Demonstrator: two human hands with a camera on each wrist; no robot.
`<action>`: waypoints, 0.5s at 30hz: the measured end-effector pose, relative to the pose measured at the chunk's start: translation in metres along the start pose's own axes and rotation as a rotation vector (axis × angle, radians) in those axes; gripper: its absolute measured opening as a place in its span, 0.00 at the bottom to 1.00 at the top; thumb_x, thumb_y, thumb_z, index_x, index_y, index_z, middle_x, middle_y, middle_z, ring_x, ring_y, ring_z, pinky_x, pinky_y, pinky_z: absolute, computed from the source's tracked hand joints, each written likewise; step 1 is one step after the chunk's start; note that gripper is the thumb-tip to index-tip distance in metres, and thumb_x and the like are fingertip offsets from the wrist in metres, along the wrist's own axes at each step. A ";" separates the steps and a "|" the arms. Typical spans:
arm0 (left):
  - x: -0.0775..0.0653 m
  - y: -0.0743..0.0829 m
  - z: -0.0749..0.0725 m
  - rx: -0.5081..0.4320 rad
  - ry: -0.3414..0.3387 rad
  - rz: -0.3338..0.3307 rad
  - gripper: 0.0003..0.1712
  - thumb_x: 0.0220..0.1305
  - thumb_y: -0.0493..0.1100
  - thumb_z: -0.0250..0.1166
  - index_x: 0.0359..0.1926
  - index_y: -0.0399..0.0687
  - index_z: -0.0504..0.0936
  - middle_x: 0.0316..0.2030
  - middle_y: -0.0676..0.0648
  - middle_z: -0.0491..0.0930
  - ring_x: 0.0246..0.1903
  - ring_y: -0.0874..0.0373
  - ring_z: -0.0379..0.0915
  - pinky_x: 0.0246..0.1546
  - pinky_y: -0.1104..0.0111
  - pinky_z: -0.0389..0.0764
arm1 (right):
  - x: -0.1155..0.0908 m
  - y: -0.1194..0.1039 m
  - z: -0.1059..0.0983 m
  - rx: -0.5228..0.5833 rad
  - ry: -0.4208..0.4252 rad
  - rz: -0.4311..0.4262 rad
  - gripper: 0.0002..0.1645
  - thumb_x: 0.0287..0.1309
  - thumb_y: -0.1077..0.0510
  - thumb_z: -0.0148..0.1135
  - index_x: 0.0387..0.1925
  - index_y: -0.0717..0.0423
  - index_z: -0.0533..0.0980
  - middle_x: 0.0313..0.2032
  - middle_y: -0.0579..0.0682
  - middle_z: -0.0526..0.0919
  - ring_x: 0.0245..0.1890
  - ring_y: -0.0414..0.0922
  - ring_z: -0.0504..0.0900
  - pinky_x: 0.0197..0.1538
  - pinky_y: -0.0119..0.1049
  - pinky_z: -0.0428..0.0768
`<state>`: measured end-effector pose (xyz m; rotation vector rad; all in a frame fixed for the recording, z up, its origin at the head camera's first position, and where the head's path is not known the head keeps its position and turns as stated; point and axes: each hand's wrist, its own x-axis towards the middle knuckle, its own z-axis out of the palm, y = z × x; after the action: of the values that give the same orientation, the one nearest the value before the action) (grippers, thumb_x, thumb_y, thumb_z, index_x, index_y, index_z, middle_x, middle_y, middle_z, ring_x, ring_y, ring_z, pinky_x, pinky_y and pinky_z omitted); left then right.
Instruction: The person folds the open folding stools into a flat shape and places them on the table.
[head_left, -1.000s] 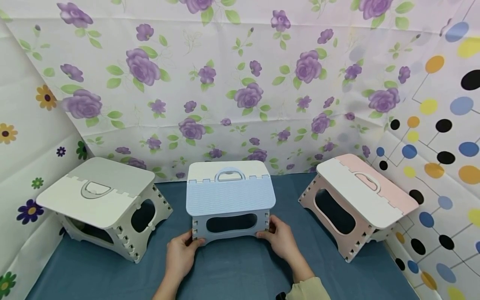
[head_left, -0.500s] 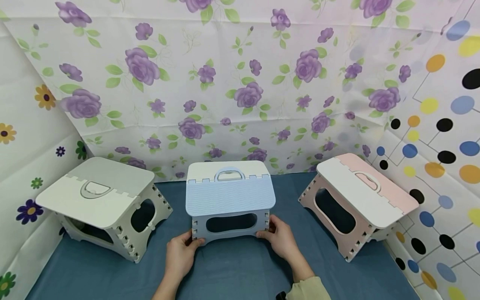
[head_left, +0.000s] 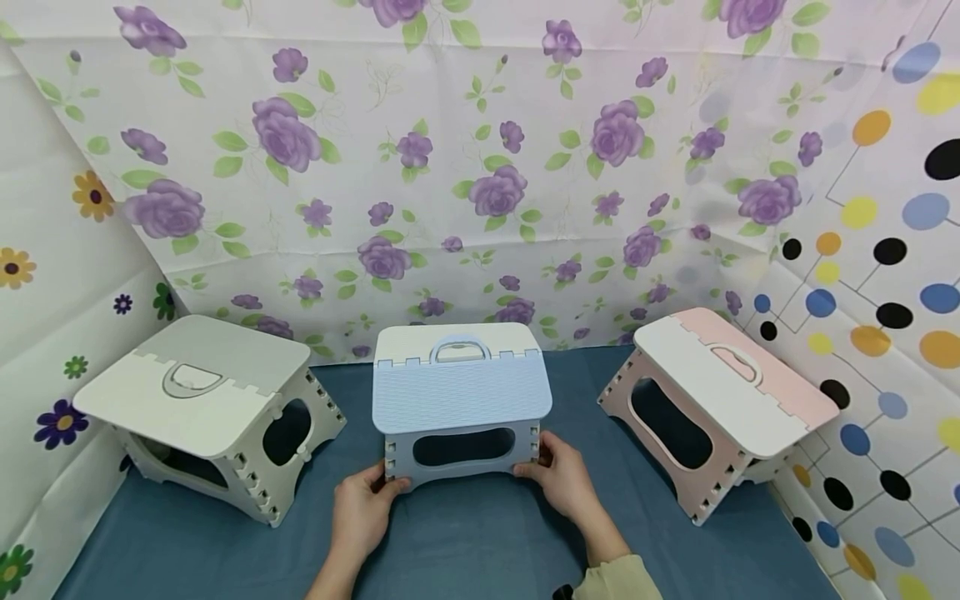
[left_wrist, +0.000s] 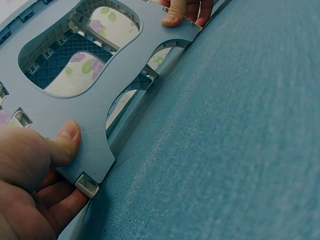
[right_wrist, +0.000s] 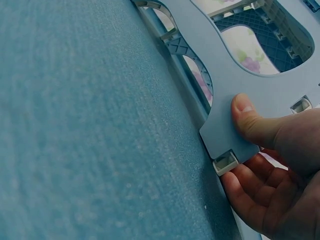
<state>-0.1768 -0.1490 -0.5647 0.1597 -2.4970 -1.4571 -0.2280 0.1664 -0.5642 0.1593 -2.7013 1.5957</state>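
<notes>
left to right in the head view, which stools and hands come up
Grey-and-white plastic folding stool, left hand, blue-and-white plastic folding stool, right hand, pink-and-white plastic folding stool.

Back sheet (head_left: 450,192) white, creased, purple-and-green floral; left sheet (head_left: 52,333) white, multicoloured floral; right sheet (head_left: 885,350) white, dotted black, blue, yellow, orange; plain blue cloth (head_left: 465,542) spread below all three

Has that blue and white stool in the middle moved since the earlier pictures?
No, not visibly. In the head view, the blue and white stool keeps the same place against the flowered curtain behind it, with no shift either way.
</notes>
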 end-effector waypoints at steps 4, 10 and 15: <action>0.000 0.000 0.000 0.001 0.003 0.003 0.18 0.63 0.38 0.79 0.53 0.38 0.92 0.42 0.42 0.92 0.39 0.54 0.89 0.34 0.67 0.85 | -0.001 0.000 0.000 0.004 -0.001 -0.004 0.16 0.59 0.58 0.81 0.45 0.52 0.82 0.35 0.46 0.81 0.34 0.45 0.76 0.37 0.38 0.73; 0.000 0.000 0.001 0.006 0.008 -0.002 0.18 0.62 0.38 0.80 0.53 0.39 0.92 0.41 0.43 0.92 0.38 0.55 0.88 0.33 0.68 0.85 | 0.000 0.000 0.000 0.005 0.000 -0.009 0.16 0.59 0.58 0.81 0.46 0.52 0.82 0.36 0.46 0.82 0.34 0.45 0.77 0.38 0.38 0.74; 0.000 0.001 -0.001 0.003 0.001 0.008 0.18 0.63 0.39 0.79 0.53 0.38 0.92 0.41 0.42 0.92 0.38 0.54 0.89 0.33 0.67 0.84 | 0.000 0.000 0.000 0.009 -0.001 -0.012 0.16 0.60 0.58 0.81 0.46 0.52 0.82 0.36 0.46 0.82 0.34 0.45 0.77 0.38 0.38 0.74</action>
<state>-0.1763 -0.1490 -0.5639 0.1508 -2.4965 -1.4505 -0.2279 0.1663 -0.5647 0.1766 -2.6892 1.6056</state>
